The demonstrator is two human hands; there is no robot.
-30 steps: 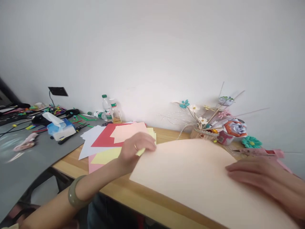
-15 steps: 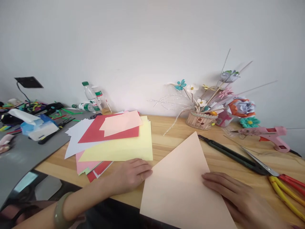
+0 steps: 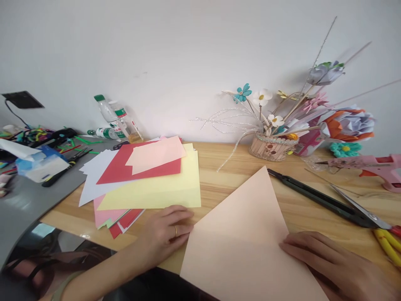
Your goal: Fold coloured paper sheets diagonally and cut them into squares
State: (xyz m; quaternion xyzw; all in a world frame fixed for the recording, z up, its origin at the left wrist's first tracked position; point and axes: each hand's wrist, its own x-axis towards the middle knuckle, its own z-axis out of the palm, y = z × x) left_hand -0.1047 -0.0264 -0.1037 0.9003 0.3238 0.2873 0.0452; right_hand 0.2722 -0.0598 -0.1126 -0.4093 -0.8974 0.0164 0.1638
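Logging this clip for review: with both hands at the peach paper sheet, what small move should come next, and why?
Probably slide the peach paper sheet further onto the wooden table: its near part overhangs the front edge, while the left hand and right hand rest at its side corners.

Flat peach sheet (image 3: 241, 234) between left grip (image 3: 166, 234), right grip (image 3: 328, 263)
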